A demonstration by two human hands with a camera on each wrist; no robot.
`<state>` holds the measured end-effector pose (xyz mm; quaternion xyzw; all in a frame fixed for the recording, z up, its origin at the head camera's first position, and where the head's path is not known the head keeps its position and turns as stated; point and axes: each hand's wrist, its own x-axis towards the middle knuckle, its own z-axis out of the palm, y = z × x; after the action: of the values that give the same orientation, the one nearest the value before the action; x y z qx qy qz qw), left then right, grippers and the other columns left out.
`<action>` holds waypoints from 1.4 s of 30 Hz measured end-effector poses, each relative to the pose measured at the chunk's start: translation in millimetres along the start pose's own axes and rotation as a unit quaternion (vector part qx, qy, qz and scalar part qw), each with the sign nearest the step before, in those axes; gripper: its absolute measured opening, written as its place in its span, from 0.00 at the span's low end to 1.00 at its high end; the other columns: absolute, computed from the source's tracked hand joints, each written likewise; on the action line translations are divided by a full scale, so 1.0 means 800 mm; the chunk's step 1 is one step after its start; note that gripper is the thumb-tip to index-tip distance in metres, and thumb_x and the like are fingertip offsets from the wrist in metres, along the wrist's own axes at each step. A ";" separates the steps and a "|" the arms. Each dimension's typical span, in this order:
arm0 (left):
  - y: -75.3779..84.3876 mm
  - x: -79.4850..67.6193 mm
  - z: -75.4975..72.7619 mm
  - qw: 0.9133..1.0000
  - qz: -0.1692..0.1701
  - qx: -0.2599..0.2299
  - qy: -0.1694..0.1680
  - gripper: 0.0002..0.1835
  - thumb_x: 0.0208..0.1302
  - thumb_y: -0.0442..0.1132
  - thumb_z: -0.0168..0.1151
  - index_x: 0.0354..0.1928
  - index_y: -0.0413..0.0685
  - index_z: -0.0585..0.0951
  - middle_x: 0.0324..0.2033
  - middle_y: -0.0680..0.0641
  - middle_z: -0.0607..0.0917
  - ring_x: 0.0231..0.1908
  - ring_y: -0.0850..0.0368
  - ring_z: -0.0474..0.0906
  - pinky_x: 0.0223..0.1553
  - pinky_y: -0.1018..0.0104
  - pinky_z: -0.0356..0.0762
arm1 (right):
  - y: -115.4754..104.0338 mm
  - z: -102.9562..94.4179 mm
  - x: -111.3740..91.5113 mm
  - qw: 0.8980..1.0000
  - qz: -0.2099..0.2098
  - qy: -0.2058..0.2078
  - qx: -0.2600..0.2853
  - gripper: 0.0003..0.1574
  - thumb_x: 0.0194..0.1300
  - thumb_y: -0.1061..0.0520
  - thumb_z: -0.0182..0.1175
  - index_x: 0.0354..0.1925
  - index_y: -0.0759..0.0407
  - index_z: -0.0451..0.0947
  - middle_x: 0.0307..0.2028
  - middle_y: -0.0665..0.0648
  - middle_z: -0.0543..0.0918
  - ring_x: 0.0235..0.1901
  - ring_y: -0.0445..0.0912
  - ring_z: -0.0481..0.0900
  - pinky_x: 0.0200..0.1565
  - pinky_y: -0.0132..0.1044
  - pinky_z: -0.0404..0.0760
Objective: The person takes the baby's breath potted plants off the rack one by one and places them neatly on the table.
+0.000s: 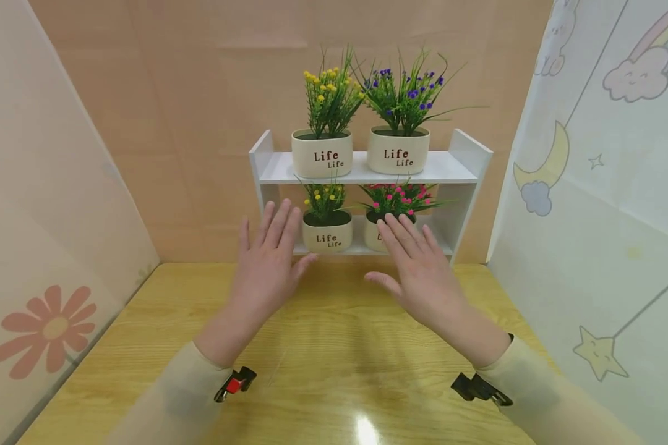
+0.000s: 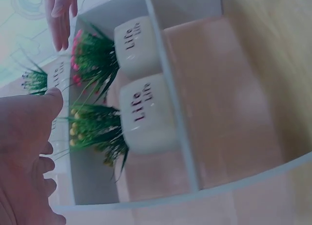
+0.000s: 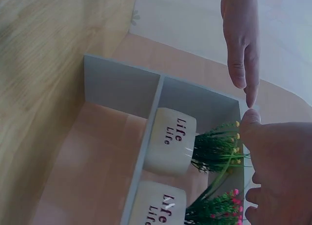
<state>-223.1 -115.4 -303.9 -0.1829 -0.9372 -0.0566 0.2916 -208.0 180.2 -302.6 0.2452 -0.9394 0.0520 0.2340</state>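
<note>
Both hands are held up in front of a white two-tier shelf [image 1: 448,167], holding nothing. My left hand [image 1: 264,266] has its fingers straight and thumb out, left of the lower pot with yellow flowers [image 1: 327,238]. My right hand [image 1: 425,275], also with straight fingers, overlaps the lower pot of pink flowers [image 1: 372,235] in the head view and hides part of its lettering. On the upper board stand another yellow-flowered pot [image 1: 321,157] and a purple-flowered pot [image 1: 398,151]. All are cream pots printed "Life".
A wooden table [image 1: 323,371] spreads out below the hands. Behind the shelf hangs a peach backdrop [image 1: 189,154]. Pale walls with printed drawings close in the left [image 1: 50,216] and right [image 1: 607,247] sides. Dark clips [image 1: 481,389] sit at the sleeve cuffs.
</note>
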 end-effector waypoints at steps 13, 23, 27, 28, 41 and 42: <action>-0.015 0.034 -0.025 1.000 -0.021 0.007 0.010 0.50 0.83 0.67 0.54 0.90 0.47 0.49 0.89 0.46 0.47 0.88 0.45 0.35 0.82 0.33 0.23 | 0.011 -0.027 0.022 1.000 -0.010 0.016 -0.004 0.62 0.80 0.32 0.63 0.90 0.60 0.47 0.88 0.62 0.50 0.87 0.59 0.43 0.84 0.63 0.42; -0.023 0.051 -0.030 0.999 -0.029 0.013 -0.002 0.49 0.84 0.69 0.50 0.91 0.49 0.47 0.89 0.47 0.45 0.88 0.47 0.32 0.81 0.35 0.19 | 0.015 -0.044 0.038 1.000 -0.003 0.013 -0.019 0.61 0.81 0.31 0.60 0.90 0.61 0.45 0.88 0.63 0.50 0.87 0.60 0.44 0.85 0.60 0.41; -0.026 0.058 -0.030 0.999 -0.030 0.011 -0.007 0.49 0.84 0.69 0.49 0.91 0.49 0.46 0.90 0.48 0.43 0.88 0.48 0.30 0.81 0.34 0.19 | 0.018 -0.051 0.044 1.000 0.010 0.004 -0.019 0.61 0.81 0.30 0.59 0.90 0.59 0.44 0.89 0.61 0.49 0.88 0.59 0.42 0.85 0.57 0.36; -0.027 0.059 -0.030 0.999 -0.031 0.009 -0.009 0.49 0.84 0.69 0.49 0.91 0.49 0.46 0.90 0.48 0.43 0.88 0.48 0.30 0.81 0.34 0.18 | 0.018 -0.053 0.046 1.000 0.012 0.000 -0.021 0.61 0.82 0.30 0.59 0.90 0.59 0.44 0.89 0.61 0.48 0.88 0.58 0.41 0.85 0.57 0.35; -0.034 0.076 -0.028 0.998 -0.052 0.002 -0.042 0.51 0.84 0.71 0.46 0.91 0.51 0.42 0.89 0.50 0.38 0.87 0.51 0.24 0.81 0.35 0.18 | 0.020 -0.074 0.069 0.999 0.030 -0.006 -0.015 0.60 0.83 0.29 0.55 0.91 0.57 0.41 0.89 0.60 0.44 0.88 0.56 0.38 0.85 0.58 0.35; -0.035 0.077 -0.027 0.997 -0.053 0.000 -0.047 0.51 0.84 0.71 0.46 0.91 0.51 0.41 0.89 0.50 0.38 0.87 0.51 0.24 0.81 0.35 0.18 | 0.020 -0.076 0.070 0.999 0.030 -0.005 -0.013 0.60 0.83 0.29 0.55 0.91 0.56 0.41 0.89 0.60 0.44 0.88 0.56 0.38 0.85 0.58 0.35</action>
<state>-269.1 -126.7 -250.8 -0.1354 -0.9582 -0.0635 0.2440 -234.1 182.5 -222.5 0.2140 -0.9482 0.0459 0.2302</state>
